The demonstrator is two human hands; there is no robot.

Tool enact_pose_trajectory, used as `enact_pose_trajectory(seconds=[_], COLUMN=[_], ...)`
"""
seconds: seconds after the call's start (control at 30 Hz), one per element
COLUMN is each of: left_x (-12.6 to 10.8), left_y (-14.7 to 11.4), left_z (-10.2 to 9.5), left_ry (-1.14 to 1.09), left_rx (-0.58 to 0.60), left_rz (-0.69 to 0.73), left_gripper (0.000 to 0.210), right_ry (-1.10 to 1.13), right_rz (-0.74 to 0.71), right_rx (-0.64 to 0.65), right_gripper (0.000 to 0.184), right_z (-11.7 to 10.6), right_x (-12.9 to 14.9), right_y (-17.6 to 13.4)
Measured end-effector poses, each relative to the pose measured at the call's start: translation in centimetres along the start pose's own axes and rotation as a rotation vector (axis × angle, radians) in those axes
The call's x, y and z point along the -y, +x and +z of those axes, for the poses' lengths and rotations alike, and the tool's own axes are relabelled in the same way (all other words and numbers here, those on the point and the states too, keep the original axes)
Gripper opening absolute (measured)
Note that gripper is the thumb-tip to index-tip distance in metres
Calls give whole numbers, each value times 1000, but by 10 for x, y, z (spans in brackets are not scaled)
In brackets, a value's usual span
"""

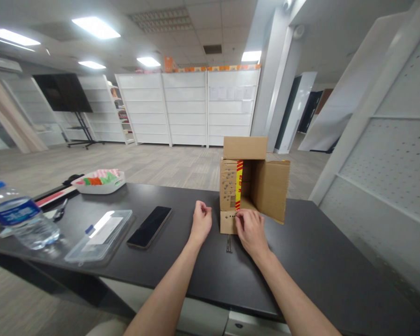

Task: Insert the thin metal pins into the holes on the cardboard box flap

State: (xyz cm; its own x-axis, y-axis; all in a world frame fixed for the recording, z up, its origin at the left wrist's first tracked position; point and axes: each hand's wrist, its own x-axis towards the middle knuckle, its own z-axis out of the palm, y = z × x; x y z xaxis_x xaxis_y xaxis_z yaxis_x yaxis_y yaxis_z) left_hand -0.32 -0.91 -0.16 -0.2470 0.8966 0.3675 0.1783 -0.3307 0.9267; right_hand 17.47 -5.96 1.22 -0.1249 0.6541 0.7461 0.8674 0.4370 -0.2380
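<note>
A cardboard box [228,198] stands on the dark table with its flaps open towards me. Dark dots mark its left front flap, and a short row of them runs across the lower flap [228,227]. My right hand [252,231] is at that lower flap, thumb and fingertips pinched together by the dots; whatever lies between them is too small to make out. Left of the box, my left hand [200,223] is closed with curled fingers, its contents hidden. Several thin metal screws or nails [229,244] lie in front of the box, between my hands.
A black phone [150,227] and a clear plastic case [100,237] lie to the left. Further left are a water bottle [24,221], scissors [60,211] and a white basket [100,187] of colourful items. The table's front edge is close to me.
</note>
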Motion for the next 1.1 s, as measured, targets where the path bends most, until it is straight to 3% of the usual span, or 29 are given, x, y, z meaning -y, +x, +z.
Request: enact_pose_trajectory(seconds=[0.67, 1.1], left_x=[6, 5], left_y=[1, 1], left_z=[0, 0], left_ry=[-8, -10], left_rx=[12, 9], left_rz=[-6, 1], left_gripper=[15, 16], right_ry=[108, 177], right_rz=[-33, 14], right_rx=[-126, -126], right_gripper=[13, 15], right_z=[-6, -7], right_x=[4, 4], right_y=[-1, -4])
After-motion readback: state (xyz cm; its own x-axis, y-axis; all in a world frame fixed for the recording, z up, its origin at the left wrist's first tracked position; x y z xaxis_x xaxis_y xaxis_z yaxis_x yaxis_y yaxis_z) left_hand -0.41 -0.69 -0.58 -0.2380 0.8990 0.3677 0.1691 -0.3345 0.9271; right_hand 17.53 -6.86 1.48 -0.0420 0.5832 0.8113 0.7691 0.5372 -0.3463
